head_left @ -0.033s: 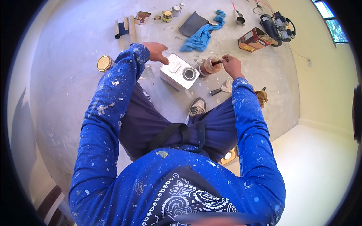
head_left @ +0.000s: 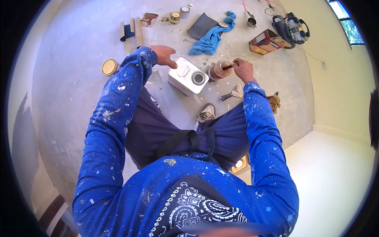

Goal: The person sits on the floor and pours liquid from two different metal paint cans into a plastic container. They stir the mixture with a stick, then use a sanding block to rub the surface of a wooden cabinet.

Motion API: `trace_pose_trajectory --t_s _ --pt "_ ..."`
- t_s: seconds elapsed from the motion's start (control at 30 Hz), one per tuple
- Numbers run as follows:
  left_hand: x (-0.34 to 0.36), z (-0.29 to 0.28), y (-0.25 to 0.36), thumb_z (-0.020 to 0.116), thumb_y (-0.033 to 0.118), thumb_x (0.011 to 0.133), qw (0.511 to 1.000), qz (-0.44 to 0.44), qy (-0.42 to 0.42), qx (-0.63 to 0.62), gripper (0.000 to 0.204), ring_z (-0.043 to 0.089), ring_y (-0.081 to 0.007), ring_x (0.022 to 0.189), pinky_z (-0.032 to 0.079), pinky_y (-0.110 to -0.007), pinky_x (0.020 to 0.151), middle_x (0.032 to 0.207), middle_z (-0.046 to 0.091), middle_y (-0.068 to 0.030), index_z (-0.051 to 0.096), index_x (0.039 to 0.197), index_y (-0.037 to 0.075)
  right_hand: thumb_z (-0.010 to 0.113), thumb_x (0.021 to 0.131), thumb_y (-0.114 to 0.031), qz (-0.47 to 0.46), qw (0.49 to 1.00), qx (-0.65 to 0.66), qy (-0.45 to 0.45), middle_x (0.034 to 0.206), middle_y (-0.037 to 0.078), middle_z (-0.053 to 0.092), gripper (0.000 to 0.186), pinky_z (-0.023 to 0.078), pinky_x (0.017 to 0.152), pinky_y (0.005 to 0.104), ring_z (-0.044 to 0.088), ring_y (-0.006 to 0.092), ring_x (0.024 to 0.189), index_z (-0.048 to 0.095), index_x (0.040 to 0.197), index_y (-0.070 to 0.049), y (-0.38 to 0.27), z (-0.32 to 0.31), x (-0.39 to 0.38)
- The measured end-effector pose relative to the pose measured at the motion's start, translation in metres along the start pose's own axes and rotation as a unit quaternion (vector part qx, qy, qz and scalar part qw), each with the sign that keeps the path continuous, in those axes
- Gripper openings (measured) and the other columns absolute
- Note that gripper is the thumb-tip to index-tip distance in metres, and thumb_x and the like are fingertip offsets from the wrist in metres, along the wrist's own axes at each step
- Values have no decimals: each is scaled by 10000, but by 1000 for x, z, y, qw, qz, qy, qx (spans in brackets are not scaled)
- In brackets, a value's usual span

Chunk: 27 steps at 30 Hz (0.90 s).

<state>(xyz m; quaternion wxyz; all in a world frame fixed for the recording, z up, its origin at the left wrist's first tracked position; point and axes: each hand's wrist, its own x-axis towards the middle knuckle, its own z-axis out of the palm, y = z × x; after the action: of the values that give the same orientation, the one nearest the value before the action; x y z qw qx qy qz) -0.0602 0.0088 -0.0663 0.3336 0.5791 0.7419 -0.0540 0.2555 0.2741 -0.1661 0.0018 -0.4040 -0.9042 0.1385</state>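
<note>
Pinched in the right hand (head_left: 244, 69), a thin stick (head_left: 227, 67) dips into the small brown jar (head_left: 219, 70); left hand (head_left: 164, 55), loosely open, steadies the metal solvent can (head_left: 188, 76) just left on the concrete floor (head_left: 79, 47).

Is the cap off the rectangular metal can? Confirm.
Yes, the round opening on top of the rectangular metal can shows open and dark inside, with the left hand resting at the can's far corner.

Things around the big tin can on the floor

The square silver metal can (head_left: 188, 76) sits in the middle. Right of it stands the small brown jar (head_left: 219, 69). Behind it lies the crumpled blue cloth (head_left: 212, 37). Far left sits the round gold lid (head_left: 109, 67).
</note>
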Motion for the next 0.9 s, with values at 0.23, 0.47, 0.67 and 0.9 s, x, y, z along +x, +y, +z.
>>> trace_pose_trajectory --t_s 0.23,0.47,0.67,0.9 --pt "8 -6 -4 727 572 825 1000 1 3 -11 904 559 -359 1330 438 -437 1117 1437 582 -223 461 1517 56 642 898 -360 -35 999 32 -1 984 84 775 289 486 904 457 722 315 962 766 1052 -149 -3 -12 13" --pt "7 -7 -4 726 579 826 1000 4 -3 -5 908 570 -355 1320 446 -437 1107 1420 597 -222 459 1519 56 641 896 -369 -41 999 1 -3 994 88 773 287 487 902 468 720 314 969 761 1055 -164 -9 -13 14" --pt "8 -5 -3 720 580 827 1000 8 -3 -4 905 566 -350 1325 444 -440 1109 1436 585 -219 463 1516 53 645 897 -380 -18 998 -58 -37 989 113 767 297 501 899 456 715 328 970 758 1057 -158 -14 -14 9" --pt "5 -4 -3 711 582 831 1000 13 -4 -14 904 555 -362 1332 435 -444 1116 1454 566 -222 461 1515 48 642 915 -354 -30 995 -93 -15 990 135 767 307 547 884 416 724 332 961 757 1093 -132 -18 -13 5"
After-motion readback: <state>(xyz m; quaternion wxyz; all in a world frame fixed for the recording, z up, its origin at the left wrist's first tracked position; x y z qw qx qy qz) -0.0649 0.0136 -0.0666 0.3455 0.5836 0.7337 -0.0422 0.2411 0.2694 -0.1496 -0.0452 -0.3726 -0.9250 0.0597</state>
